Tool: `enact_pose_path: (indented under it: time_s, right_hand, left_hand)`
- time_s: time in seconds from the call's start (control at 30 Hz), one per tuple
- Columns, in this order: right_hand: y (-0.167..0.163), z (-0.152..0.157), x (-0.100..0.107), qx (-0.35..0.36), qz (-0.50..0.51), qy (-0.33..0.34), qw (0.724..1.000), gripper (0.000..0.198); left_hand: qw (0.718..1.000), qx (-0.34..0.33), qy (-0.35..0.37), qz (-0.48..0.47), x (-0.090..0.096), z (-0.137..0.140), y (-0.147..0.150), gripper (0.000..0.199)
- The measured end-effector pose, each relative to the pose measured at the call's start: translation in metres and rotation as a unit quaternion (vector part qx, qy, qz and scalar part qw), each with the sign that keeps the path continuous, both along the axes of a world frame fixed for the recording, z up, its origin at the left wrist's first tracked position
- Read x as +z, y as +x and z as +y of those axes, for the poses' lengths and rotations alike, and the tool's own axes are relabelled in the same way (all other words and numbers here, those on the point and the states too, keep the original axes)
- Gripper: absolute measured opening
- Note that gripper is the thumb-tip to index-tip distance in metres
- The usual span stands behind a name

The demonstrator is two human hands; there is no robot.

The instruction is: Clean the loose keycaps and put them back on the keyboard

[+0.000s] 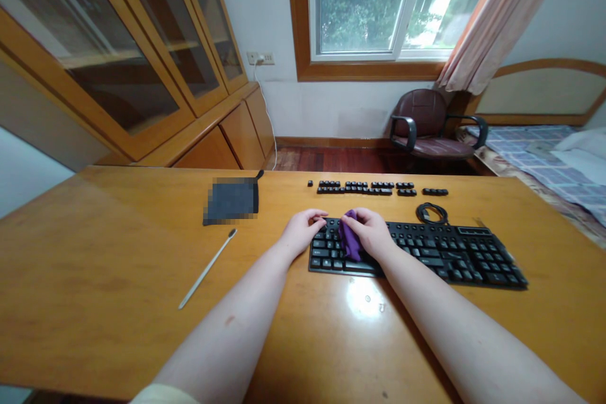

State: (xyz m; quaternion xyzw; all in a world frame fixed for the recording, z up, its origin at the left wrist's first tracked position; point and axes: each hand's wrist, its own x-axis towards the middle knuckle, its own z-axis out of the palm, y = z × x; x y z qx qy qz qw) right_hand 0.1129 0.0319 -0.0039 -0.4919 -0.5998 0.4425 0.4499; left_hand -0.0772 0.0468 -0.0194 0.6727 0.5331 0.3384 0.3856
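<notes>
A black keyboard point(428, 252) lies on the wooden table, with some keycaps off along its upper rows. At its far left corner is my left hand point(303, 230), thumb and fingers closed around the edge. My right hand point(372, 230) pinches a crumpled purple cloth point(350, 240), which rests against the keys on the keyboard's left part. Part of the keyboard is hidden beneath the right hand and forearm. Behind it, several loose black keycaps point(355, 188) stand in broken rows. The keyboard's coiled cable point(430, 213) lies just beyond its far edge.
A toothbrush-like stick point(208, 268) with a dark tip lies left of my left forearm. Farther back is a dark pouch point(231, 199), partly blurred. The table point(118, 265) ends before a cabinet point(203, 120) at left and an armchair point(426, 126) at right.
</notes>
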Motion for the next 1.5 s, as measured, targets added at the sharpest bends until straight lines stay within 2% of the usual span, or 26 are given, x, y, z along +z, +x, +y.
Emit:
enact_pose_path:
  time_s: [0.3, 0.5, 0.8, 1.1, 1.5]
  right_hand:
    - [-0.001, -0.001, 0.002, -0.002, -0.001, -0.003, 1.000, 0.027]
    - [-0.001, 0.001, -0.002, -0.002, 0.007, 0.003, 1.000, 0.028]
    - [0.000, 0.000, -0.002, -0.005, 0.004, -0.002, 1.000, 0.028]
    - [0.000, -0.001, 0.002, 0.001, -0.003, 0.001, 1.000, 0.027]
    - [0.000, 0.001, -0.002, -0.001, -0.002, -0.002, 1.000, 0.028]
  left_hand:
    - [0.986, -0.072, 0.093, 0.114, 0.013, -0.004, -0.001, 0.022]
    - [0.989, -0.043, 0.085, 0.115, 0.012, -0.003, 0.000, 0.024]
    - [0.986, -0.043, 0.092, 0.135, 0.009, -0.001, 0.001, 0.026]
    - [0.985, -0.050, 0.096, 0.135, 0.014, -0.003, 0.004, 0.026]
    - [0.970, -0.064, 0.159, 0.171, 0.007, -0.002, 0.002, 0.024]
